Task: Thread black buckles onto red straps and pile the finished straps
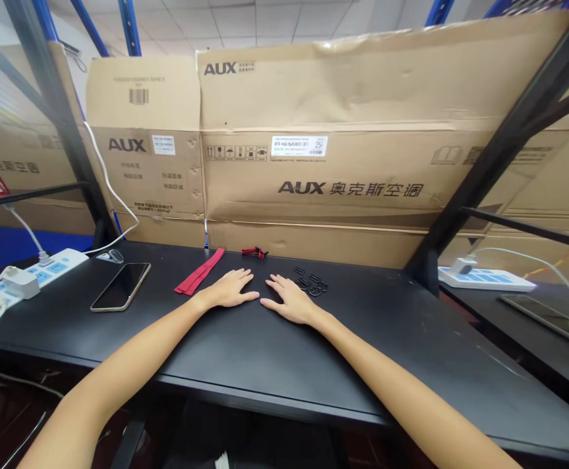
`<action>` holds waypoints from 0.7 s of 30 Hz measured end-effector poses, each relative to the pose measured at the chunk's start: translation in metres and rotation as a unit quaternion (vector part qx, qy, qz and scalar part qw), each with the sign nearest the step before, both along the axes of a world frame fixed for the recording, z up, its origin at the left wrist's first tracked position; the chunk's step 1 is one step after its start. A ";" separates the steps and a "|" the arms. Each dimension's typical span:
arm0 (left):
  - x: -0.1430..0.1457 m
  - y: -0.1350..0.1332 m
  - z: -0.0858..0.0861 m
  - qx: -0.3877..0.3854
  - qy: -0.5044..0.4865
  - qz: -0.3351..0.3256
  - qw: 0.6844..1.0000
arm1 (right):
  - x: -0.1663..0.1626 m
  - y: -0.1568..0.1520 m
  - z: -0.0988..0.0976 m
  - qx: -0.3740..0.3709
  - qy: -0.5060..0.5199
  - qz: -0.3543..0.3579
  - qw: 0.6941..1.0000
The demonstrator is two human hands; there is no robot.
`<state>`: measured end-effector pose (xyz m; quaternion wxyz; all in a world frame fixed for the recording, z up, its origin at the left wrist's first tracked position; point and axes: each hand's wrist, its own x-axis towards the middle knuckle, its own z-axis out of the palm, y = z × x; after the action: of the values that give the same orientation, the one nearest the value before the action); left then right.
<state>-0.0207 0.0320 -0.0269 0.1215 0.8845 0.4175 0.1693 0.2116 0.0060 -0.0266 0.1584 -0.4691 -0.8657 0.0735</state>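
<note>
A long, flat red fabric strip (200, 271) lies on the smooth black surface (265, 368). Just right of this strip, the left hand (233, 288) rests palm down; farther right of it rests the right hand (290, 299), beside small black rings and slides (305, 284). On both hands the fingers are loosely spread. Right of the strip's far end lies a small red-and-black bundle (254, 251).

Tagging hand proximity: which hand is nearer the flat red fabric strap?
Left. The left hand is just to the right of the flat red fabric strap; the right hand is farther right, beyond the left hand.
</note>
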 end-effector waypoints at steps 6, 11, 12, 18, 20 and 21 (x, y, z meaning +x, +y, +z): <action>0.000 0.000 0.000 -0.002 -0.008 0.000 1.000 | 0.000 -0.001 0.001 -0.006 -0.007 -0.006 1.000; 0.000 0.000 0.000 -0.002 -0.001 -0.001 1.000 | -0.001 -0.002 0.003 -0.003 -0.010 -0.002 1.000; 0.000 0.000 0.000 -0.004 -0.003 0.001 1.000 | -0.001 -0.002 0.003 -0.003 -0.010 -0.001 1.000; -0.006 0.007 0.005 -0.006 -0.022 -0.005 1.000 | 0.000 -0.002 0.003 -0.001 -0.004 0.000 1.000; -0.012 0.011 0.011 0.008 -0.009 0.029 0.999 | 0.000 -0.002 0.003 0.002 -0.002 -0.001 1.000; -0.017 0.013 0.013 0.025 0.007 0.066 0.997 | 0.000 -0.003 0.003 0.003 0.000 -0.001 1.000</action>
<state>-0.0372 0.0452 -0.0134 0.0852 0.8587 0.4719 0.1807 0.2117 0.0033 -0.0235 0.1598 -0.4694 -0.8655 0.0704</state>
